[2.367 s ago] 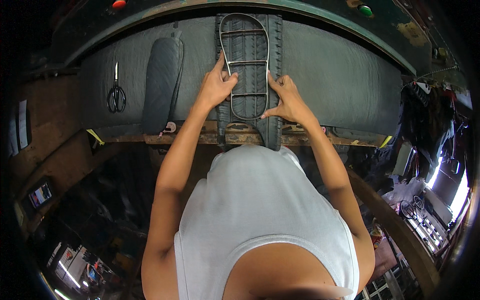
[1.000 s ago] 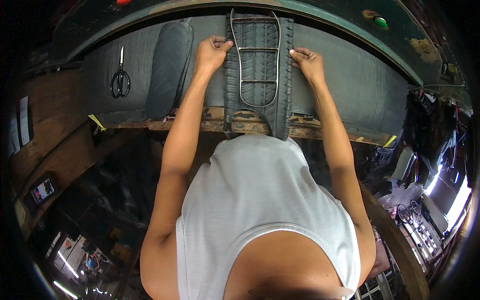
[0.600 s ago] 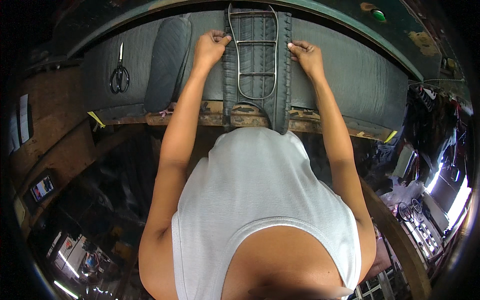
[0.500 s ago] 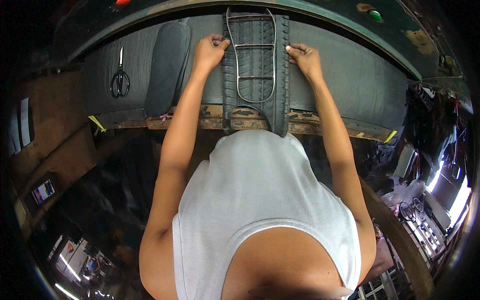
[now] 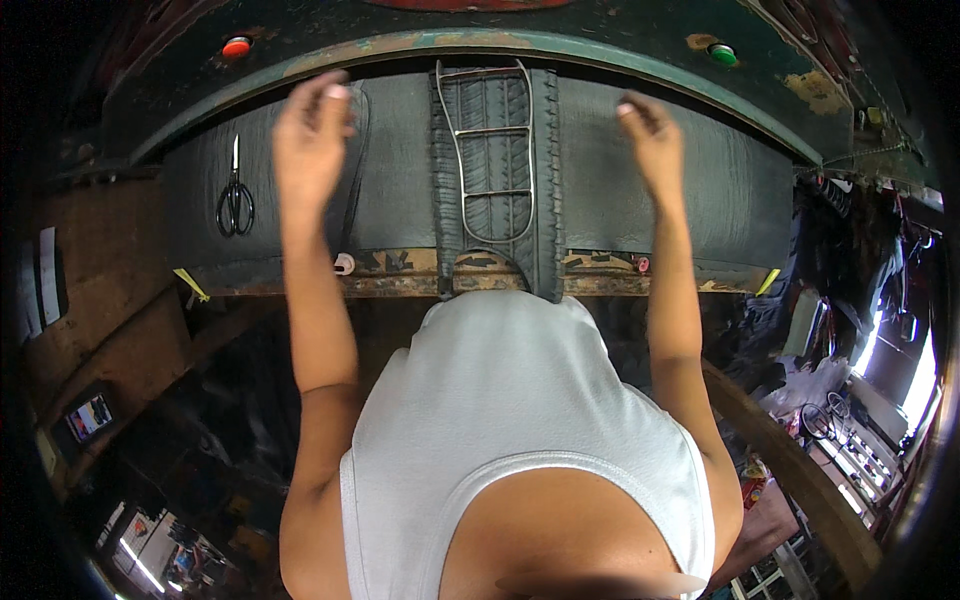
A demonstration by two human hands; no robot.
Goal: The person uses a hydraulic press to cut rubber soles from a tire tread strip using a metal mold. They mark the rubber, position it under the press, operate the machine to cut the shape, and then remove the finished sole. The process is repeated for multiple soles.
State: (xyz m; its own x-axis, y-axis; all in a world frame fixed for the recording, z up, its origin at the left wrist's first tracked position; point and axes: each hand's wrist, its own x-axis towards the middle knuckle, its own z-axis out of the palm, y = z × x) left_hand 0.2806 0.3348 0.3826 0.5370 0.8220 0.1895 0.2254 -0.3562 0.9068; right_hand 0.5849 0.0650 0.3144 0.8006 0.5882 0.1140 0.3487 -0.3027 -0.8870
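Note:
A sole-shaped metal cutting die (image 5: 494,132) with crossbars lies on a strip of tyre tread rubber (image 5: 546,190), which runs from the far edge of the dark work surface toward my body. My left hand (image 5: 312,140), blurred by motion, hovers left of the strip with its fingers loosely apart and empty. Under it, a dark rounded slab (image 5: 362,120) is mostly hidden by the hand and forearm. To the right of the strip is my right hand (image 5: 655,135), also blurred, its fingers loosely bent and nothing seen in them. Neither hand touches the die or the strip.
Black-handled scissors (image 5: 236,195) lie at the left of the dark pad (image 5: 400,190). Beyond it stretches a green machine beam (image 5: 440,42) with a red button (image 5: 236,47) and a green button (image 5: 722,54). A worn wooden edge (image 5: 400,265) borders the near side.
Both hands have let go of the tyre strip's edges and moved outward, the left one over the dark slab. The die still lies on the strip. My view has shifted slightly.

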